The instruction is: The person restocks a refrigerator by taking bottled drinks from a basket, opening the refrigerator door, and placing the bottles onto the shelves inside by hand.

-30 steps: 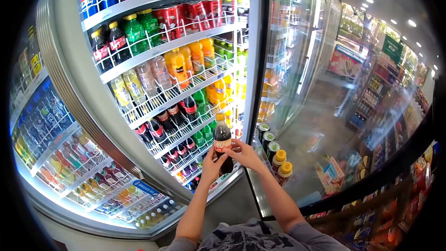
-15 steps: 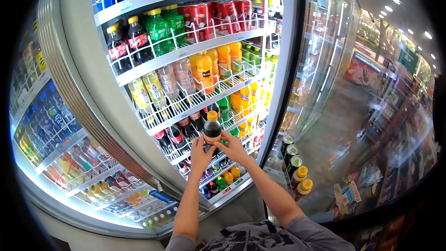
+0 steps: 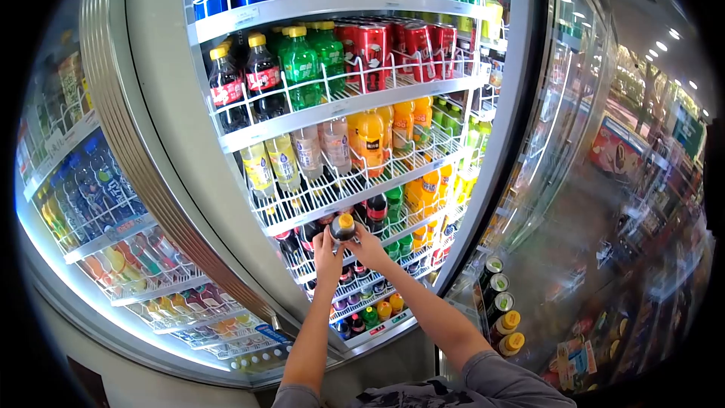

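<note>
A dark cola bottle (image 3: 342, 232) with a yellow cap points its cap toward the camera, in front of a lower shelf of the lit fridge. My left hand (image 3: 328, 252) grips it from the left, and my right hand (image 3: 365, 247) from the right. The hands hide most of its body and label. Just behind are more dark bottles (image 3: 375, 209) on the wire shelf. Above them, a shelf (image 3: 325, 208) carries clear, yellow-labelled and orange drink bottles.
An open glass door (image 3: 529, 204) stands on the right, with cans and yellow-capped bottles (image 3: 507, 323) seen low beside it. A metal frame strip (image 3: 162, 204) separates a second lit fridge at the left. Red cans (image 3: 374, 57) fill an upper shelf.
The bottle has tipped, its cap now facing the camera, and both hands have moved with it closer to the shelf. The view has shifted, so the fridge appears further right.
</note>
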The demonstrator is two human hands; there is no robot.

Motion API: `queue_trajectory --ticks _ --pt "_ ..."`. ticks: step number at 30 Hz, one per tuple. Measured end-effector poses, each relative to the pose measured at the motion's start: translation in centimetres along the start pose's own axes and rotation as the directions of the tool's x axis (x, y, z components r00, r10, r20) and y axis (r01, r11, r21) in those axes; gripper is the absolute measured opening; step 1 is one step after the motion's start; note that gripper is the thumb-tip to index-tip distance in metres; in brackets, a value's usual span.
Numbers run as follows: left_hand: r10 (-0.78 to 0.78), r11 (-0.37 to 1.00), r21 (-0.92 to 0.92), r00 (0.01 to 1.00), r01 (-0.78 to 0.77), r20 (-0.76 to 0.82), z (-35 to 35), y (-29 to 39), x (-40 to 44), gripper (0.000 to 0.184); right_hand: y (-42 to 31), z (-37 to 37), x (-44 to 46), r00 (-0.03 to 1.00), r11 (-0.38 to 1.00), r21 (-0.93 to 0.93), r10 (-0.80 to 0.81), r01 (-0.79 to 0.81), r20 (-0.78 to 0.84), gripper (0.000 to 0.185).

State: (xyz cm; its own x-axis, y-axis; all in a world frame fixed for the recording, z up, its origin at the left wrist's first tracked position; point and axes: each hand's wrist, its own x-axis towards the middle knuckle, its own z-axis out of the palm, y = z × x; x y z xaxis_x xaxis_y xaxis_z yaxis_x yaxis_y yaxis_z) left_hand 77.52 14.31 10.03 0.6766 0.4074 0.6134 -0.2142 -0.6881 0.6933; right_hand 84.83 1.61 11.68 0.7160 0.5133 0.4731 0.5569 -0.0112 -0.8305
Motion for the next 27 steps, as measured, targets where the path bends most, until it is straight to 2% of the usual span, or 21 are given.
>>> queue_trajectory --ticks 1,3,5,7,8,10,12,14,17,19,20,22,23,24,26,27 --pt "-0.052 0.998 0.029 0.998 0.052 0.016 0.1 -0.4 0.0 0.062 0.3 0.2 0.2 1.0 0.999 0.035 0.011 -0.011 0.001 0.051" --pt "-0.166 0.984 0.074 0.986 0.164 0.033 0.6 -1.0 0.1 0.064 1.0 0.4 0.5 0.999 1.0 -0.019 0.02 -0.019 0.051 0.055" --pt "-0.17 0.977 0.131 0.985 0.166 0.02 1.2 -1.3 -0.1 0.065 1.9 0.5 0.7 0.996 0.999 -0.043 0.03 -0.026 0.087 0.058" --pt "-0.168 0.974 0.156 0.986 0.165 0.006 1.6 -1.8 0.0 0.066 2.4 0.9 0.9 0.991 0.994 0.085 0.057 -0.067 0.119 0.059" --pt "-0.18 0.97 0.167 0.984 0.177 0.005 1.8 -2.0 -0.1 0.064 2.6 1.1 1.1 0.991 0.994 0.09 0.058 -0.069 0.121 0.059" --pt "-0.199 0.964 0.178 0.98 0.195 0.005 2.1 -2.1 -0.2 0.062 2.5 1.1 1.5 0.994 0.996 0.072 0.043 -0.05 0.102 0.06" --pt "-0.154 0.97 0.189 0.988 0.153 -0.011 2.2 -2.4 -0.2 0.06 3.4 1.3 1.4 0.992 0.998 0.047 0.043 -0.049 0.116 0.059" --pt "-0.152 0.962 0.231 0.988 0.147 0.002 2.6 -3.5 -0.5 0.056 6.4 2.3 1.9 0.996 0.991 -0.098 -0.094 0.094 0.004 0.053" --pt "-0.159 0.957 0.254 0.986 0.143 0.044 2.9 -5.2 -1.1 0.06 8.4 3.3 1.4 0.995 0.991 -0.093 -0.096 0.093 -0.024 0.053" --pt "-0.23 0.968 0.141 0.958 0.206 0.174 2.7 -5.5 -1.3 0.068 8.7 3.2 1.7 0.996 0.976 -0.204 -0.085 0.078 -0.022 0.054" --pt "-0.231 0.967 0.15 0.957 0.206 0.177 2.5 -5.7 -1.4 0.068 8.9 3.5 1.7 0.996 0.978 -0.196 -0.082 0.075 -0.024 0.054" --pt "-0.15 0.989 0.032 0.966 0.147 0.209 3.1 -7.2 -1.3 0.074 8.7 3.8 2.5 0.996 0.971 -0.233 -0.067 0.053 -0.052 0.054" --pt "-0.069 0.998 0.01 0.98 0.069 0.184 3.5 -8.0 -1.3 0.076 8.4 4.0 2.7 0.994 0.968 -0.251 -0.054 0.028 -0.098 0.056" --pt "-0.071 0.997 0.014 0.98 0.069 0.185 3.7 -7.9 -1.3 0.076 8.9 4.3 2.9 0.994 0.969 -0.247 -0.052 0.027 -0.098 0.056" --pt "-0.139 0.978 -0.118 0.961 0.171 0.24 4.3 -7.7 -1.3 0.078 9.7 5.0 3.4 0.995 0.996 -0.079 0.039 -0.046 -0.089 0.071" --pt "-0.273 0.956 -0.029 0.919 0.293 0.284 4.1 -6.3 -1.5 0.084 9.4 4.9 3.5 0.994 0.992 -0.109 0.059 -0.069 -0.09 0.074"
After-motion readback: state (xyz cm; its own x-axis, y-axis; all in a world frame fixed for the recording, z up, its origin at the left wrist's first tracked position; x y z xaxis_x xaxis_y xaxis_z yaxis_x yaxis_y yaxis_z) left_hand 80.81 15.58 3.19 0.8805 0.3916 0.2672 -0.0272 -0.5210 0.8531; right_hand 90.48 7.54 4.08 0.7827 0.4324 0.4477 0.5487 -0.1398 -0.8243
